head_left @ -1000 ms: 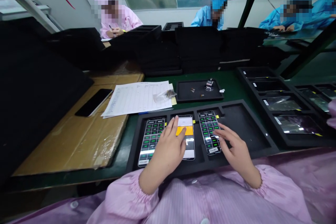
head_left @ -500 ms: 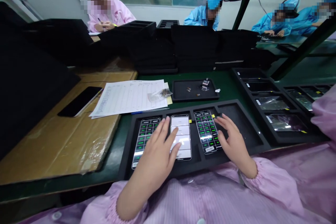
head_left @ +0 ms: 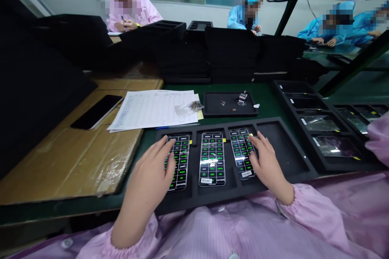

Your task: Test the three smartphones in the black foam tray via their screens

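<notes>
A black foam tray has four compartments, and the left three hold one phone each. All three lie screen up with green grids lit, long axes running away from the person, tops toward the far edge. The left hand lies open, fingers spread on the left phone. The right hand, open, rests its fingertips on the right phone. No hand is on the middle phone. Behind, a small tray holds small parts.

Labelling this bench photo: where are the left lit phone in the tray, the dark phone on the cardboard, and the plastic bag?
left lit phone [head_left: 182,164], head view, uncovered right half of screen
dark phone [head_left: 97,111], head view, middle of its glass
plastic bag [head_left: 189,108], head view, its filled middle
</notes>
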A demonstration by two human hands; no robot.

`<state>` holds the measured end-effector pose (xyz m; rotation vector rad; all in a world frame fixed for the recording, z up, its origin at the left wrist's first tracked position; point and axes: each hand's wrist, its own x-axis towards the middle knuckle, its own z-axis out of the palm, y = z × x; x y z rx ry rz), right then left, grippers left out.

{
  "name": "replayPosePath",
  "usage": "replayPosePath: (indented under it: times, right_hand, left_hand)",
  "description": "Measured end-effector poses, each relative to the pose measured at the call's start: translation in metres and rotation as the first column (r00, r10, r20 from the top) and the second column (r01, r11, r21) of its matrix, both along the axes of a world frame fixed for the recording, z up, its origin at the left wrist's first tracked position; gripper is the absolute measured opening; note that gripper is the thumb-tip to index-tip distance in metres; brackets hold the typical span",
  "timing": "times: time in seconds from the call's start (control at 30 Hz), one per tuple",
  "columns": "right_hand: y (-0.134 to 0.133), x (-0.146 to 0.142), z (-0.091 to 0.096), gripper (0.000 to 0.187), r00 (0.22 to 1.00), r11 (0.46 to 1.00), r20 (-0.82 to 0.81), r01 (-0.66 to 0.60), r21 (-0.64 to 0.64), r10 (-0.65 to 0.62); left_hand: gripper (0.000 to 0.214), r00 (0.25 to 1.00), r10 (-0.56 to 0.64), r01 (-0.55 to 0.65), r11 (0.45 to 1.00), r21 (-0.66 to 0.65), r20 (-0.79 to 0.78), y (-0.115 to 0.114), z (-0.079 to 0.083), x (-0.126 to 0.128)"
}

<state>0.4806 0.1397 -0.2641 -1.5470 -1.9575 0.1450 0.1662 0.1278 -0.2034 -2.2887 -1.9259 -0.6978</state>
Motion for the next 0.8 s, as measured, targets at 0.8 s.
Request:
replayPosePath:
  times: [0.8]
  right_hand:
    - [0.030, -0.019, 0.035, 0.041, 0.940, 0.954, 0.166, -0.286, -0.084, 0.297]
  left_hand:
    - [0.044, 0.994, 0.034, -0.061, 0.962, -0.267, -0.106, -0.001, -0.008, 0.018]
